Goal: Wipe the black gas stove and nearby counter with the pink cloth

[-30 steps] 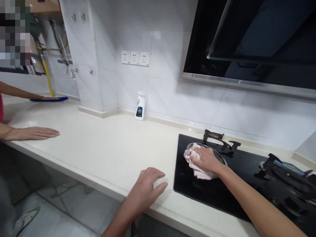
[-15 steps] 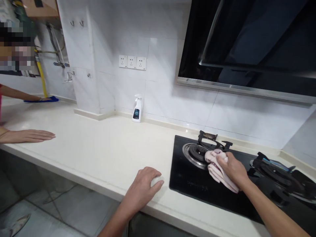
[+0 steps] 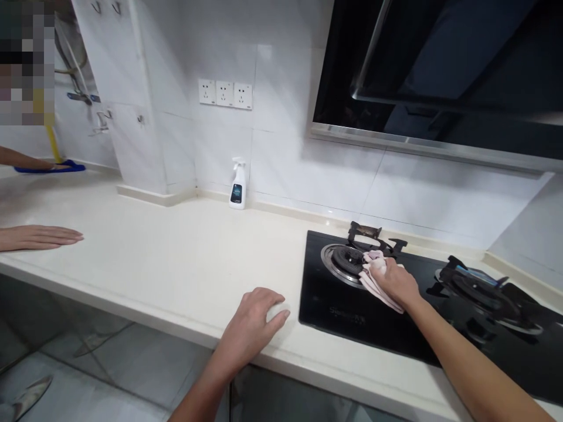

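My right hand (image 3: 398, 284) grips a crumpled pale pink cloth (image 3: 379, 287) against the left burner (image 3: 347, 261) of a black gas stove (image 3: 334, 313). The cloth covers part of the burner's metal ring. My left hand (image 3: 257, 316) rests near the front edge of the pale countertop (image 3: 185, 264), left of the stove. Its thumb and forefinger are apart, with a pale patch between them that I cannot make out. A pot support (image 3: 367, 231) sits off the burner, at the back of the stove.
A white spray bottle (image 3: 237, 186) stands by the wall below the sockets (image 3: 225, 94). The dark range hood (image 3: 422, 76) overhangs the stove. At left, a co-worker's hand (image 3: 41, 237) lies flat on the counter, another on a blue cloth (image 3: 70, 166). The right burner (image 3: 488, 296) holds its support.
My right hand and the pink cloth have shifted slightly back and left, closer onto the burner. My left hand stays on the counter. The view has turned a little down and right.
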`<state>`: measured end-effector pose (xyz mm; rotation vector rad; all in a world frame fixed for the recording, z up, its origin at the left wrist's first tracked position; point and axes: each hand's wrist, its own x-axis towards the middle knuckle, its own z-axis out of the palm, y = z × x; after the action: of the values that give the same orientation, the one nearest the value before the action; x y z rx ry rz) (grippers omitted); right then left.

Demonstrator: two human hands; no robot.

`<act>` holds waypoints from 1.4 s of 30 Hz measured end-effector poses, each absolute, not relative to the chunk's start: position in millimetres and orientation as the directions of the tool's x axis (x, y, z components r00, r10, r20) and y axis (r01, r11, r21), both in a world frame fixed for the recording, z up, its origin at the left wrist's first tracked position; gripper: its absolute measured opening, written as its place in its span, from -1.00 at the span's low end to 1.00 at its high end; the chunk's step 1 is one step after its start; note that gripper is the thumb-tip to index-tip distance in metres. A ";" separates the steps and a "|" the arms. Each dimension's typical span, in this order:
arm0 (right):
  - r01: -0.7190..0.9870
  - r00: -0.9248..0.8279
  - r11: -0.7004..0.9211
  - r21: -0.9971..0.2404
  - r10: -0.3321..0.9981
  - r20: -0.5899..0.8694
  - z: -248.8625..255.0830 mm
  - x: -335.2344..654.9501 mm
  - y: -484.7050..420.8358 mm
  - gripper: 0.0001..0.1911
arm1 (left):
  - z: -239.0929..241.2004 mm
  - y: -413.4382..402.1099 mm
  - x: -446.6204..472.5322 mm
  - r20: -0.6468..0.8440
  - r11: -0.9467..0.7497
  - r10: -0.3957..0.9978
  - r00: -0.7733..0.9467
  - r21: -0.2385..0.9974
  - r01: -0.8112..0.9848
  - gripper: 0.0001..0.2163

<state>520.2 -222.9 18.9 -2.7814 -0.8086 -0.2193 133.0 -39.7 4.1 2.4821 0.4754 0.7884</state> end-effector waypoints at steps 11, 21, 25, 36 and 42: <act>0.755 0.636 -0.649 -0.095 0.690 0.345 27.8 422.2 -203.7 -0.52 | 0.6 -35.0 135.1 0.429 -0.846 0.424 0.797 0.501 0.181 -0.79; 0.827 0.467 -0.247 -0.505 0.802 0.374 31.0 361.9 -177.1 -0.71 | -2.4 -26.5 137.3 0.464 -0.875 0.401 0.790 0.449 0.180 -0.79; 0.595 0.604 -0.165 -0.787 0.737 0.303 37.2 371.6 -190.4 -0.72 | 0.2 -28.9 136.5 0.476 -0.876 0.407 0.780 0.446 0.186 -0.80; 0.598 0.771 -0.409 -0.689 0.530 0.354 35.9 470.5 -264.8 -0.60 | 0.1 -32.0 136.9 0.453 -0.831 0.468 0.759 0.518 0.203 -0.77; 0.863 0.489 -0.400 -0.309 0.815 0.311 10.4 425.6 -249.0 -0.47 | 2.5 -33.8 135.9 0.429 -0.818 0.483 0.764 0.532 0.218 -0.74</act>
<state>425.6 -249.0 10.4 -2.3111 -1.3917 -0.1525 135.9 -33.8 2.5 2.5010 0.5293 0.7825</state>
